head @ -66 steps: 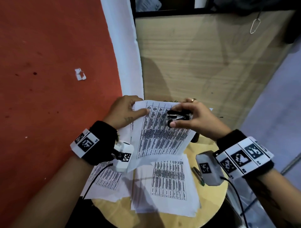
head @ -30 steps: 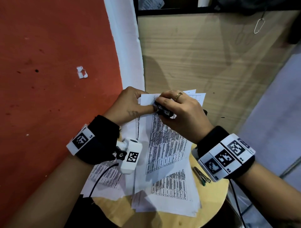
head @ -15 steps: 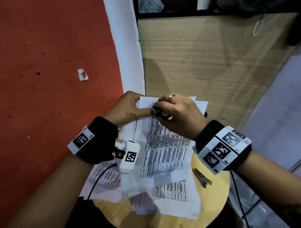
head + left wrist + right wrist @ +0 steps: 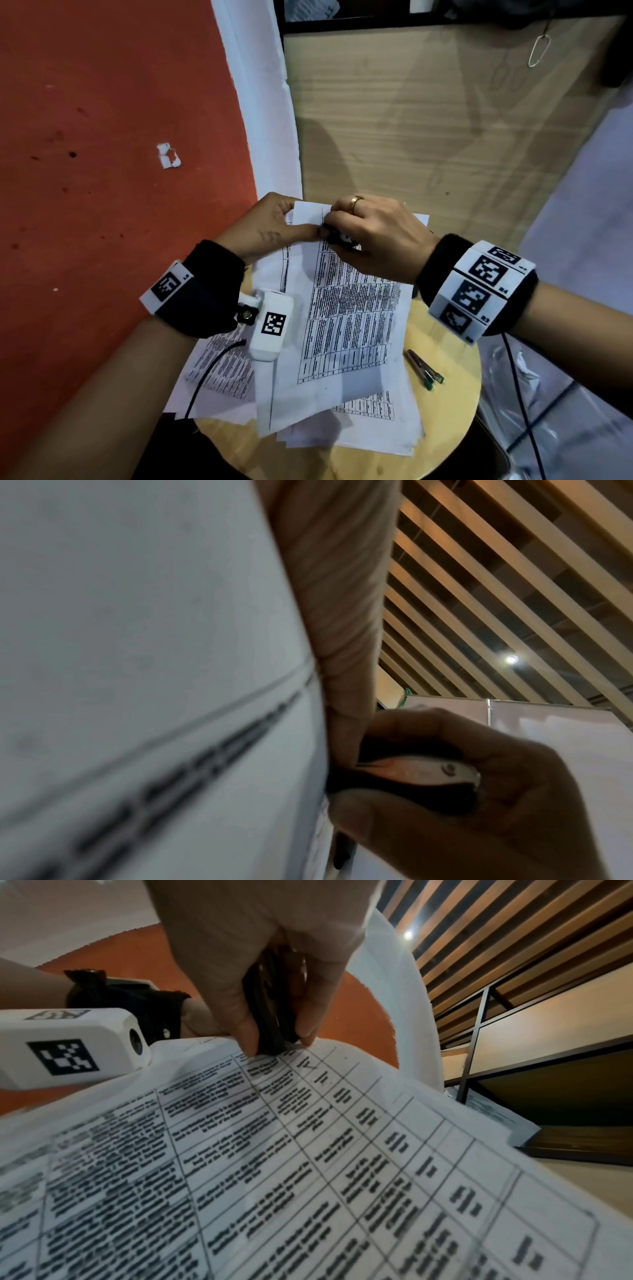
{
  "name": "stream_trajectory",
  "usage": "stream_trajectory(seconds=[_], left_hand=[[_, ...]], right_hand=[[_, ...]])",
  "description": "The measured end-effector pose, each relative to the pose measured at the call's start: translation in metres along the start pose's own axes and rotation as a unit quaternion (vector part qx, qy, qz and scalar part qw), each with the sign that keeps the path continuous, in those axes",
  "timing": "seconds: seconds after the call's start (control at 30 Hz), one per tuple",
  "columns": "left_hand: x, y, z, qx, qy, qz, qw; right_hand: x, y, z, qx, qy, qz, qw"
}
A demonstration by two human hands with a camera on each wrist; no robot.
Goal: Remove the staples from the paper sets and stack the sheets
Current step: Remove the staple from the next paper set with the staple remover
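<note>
While the left hand [image 4: 263, 228] pinches the limp, tearable set [image 4: 346, 315] at its top corner, the right hand [image 4: 373, 236] grips the remover [image 4: 339, 237] there.

Orange-red floor [image 4: 102, 120] with dark spots, bordered by a white strip [image 4: 260, 102]. Light wood-grain panel [image 4: 428, 120] in a dark frame. Slatted wooden ceiling [image 4: 514, 574] overhead, one round lamp [image 4: 511, 659] lit.

Lifted printed paper set [image 4: 346, 318], corner-held
</note>
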State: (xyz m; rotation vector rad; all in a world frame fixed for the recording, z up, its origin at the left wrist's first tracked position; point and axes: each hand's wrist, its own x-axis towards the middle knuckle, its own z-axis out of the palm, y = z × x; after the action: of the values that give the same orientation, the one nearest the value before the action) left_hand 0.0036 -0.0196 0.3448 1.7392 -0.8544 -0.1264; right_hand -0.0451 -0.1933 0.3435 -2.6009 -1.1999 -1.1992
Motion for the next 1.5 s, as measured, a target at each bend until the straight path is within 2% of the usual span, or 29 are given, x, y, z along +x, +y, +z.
stream_trajectory(seconds=[0.4, 0.57, 0.7, 0.87, 1.0, 1.17, 1.3, 1.43, 1.5], left_hand=[[0.0, 0.001, 0.0, -0.027, -0.006, -0.017, 0.999], [-0.003, 0.001, 0.0, -0.027, -0.004, -0.008, 1.0], [-0.001, -0.006, -0.002, -0.015, 0.026, -0.02, 0.999], [0.003, -0.029, -0.014, 0.095, 0.09, 0.001, 0.991], [0.007, -0.046, -0.019, 0.184, 0.111, 0.002, 0.977], [0.011, -0.058, -0.03, 0.174, 0.113, 0.011, 0.978], [0.013, -0.057, -0.034, 0.164, 0.108, 0.012, 0.98], [0.013, -0.057, -0.035, 0.148, 0.088, -0.003, 0.985], [0.011, -0.051, -0.034, 0.145, 0.071, 0.001, 0.987]], right_hand=[[-0.002, 0.007, -0.01, 0.033, -0.006, 0.016, 0.999], [-0.007, 0.002, -0.006, 0.056, 0.039, 0.062, 0.996], [-0.015, 0.008, -0.005, 0.063, 0.058, 0.108, 0.991], [-0.045, 0.016, 0.015, 0.066, 0.012, 0.181, 0.981], [-0.064, 0.014, 0.039, 0.095, -0.037, 0.257, 0.961], [-0.054, 0.02, 0.044, 0.099, -0.084, 0.301, 0.945], [-0.042, 0.027, 0.044, 0.061, -0.105, 0.319, 0.94], [-0.031, 0.034, 0.038, 0.126, -0.074, 0.303, 0.942], [-0.026, 0.039, 0.036, 0.158, -0.085, 0.287, 0.941]])
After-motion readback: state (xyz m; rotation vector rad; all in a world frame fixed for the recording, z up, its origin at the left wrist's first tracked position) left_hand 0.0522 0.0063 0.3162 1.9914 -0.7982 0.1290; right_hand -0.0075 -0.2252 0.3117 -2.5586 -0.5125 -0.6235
